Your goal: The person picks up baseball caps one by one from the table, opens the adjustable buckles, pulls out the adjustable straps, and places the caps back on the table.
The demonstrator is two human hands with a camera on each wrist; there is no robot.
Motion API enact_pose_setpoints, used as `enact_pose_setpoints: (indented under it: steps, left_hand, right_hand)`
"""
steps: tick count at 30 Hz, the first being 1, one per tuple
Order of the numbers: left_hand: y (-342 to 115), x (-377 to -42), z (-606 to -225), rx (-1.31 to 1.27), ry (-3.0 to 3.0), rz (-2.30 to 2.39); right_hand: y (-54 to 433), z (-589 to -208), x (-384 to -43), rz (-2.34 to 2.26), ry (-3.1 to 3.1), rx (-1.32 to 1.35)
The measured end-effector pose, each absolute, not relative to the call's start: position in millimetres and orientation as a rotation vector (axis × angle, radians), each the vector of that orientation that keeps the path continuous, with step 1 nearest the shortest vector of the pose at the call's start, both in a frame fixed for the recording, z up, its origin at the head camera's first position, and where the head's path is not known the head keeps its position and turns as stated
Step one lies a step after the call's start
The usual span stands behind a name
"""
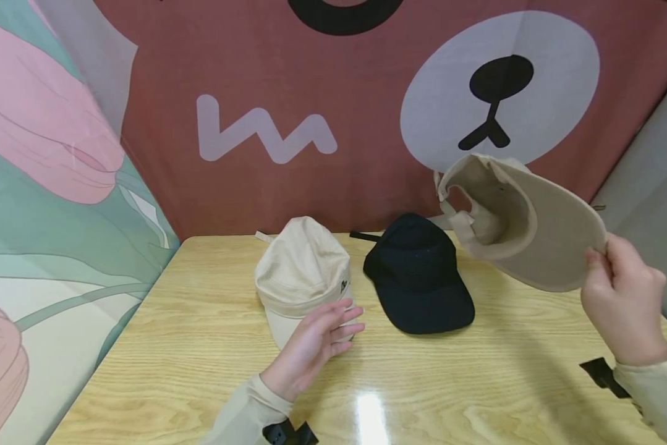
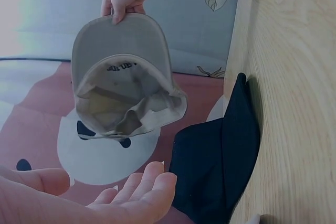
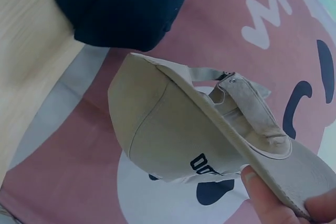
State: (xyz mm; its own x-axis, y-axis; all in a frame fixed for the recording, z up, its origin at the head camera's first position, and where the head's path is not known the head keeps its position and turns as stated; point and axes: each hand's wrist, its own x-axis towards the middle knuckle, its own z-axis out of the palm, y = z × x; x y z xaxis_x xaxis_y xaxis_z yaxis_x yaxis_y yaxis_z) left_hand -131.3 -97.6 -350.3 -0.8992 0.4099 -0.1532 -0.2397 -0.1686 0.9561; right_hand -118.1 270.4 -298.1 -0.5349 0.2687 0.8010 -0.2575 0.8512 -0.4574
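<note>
My right hand (image 1: pixel 625 296) pinches the brim of a beige baseball cap (image 1: pixel 556 228), raised above the table's right side with its inside facing me. Dark lettering shows on the front of this cap (image 3: pixel 173 124) in the right wrist view. A cream cap (image 1: pixel 302 266) lies on the table at the left, brim toward me. Over its brim hovers my left hand (image 1: pixel 319 343), fingers extended and holding nothing; whether it touches the brim I cannot tell. Between the two beige caps rests a black cap (image 1: pixel 419 275), seen side-on in the left wrist view (image 2: pixel 210 161).
The wooden table (image 1: pixel 199 364) ends at a brown cloth backdrop (image 1: pixel 255 191) with a bear face. A floral cloth (image 1: pixel 49 235) hangs at the left, and a pale grey surface (image 1: pixel 650 179) stands at the right.
</note>
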Motion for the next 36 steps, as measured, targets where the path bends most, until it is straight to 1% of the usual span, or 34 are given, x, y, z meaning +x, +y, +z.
enact_pose_setpoints:
  steps: [36]
  left_hand:
    - [-85.6, -131.5, -349.2, 0.178, 1.677, 2.139]
  right_hand:
    - [228.2, -298.2, -100.7, 0.894, -1.925, 0.259]
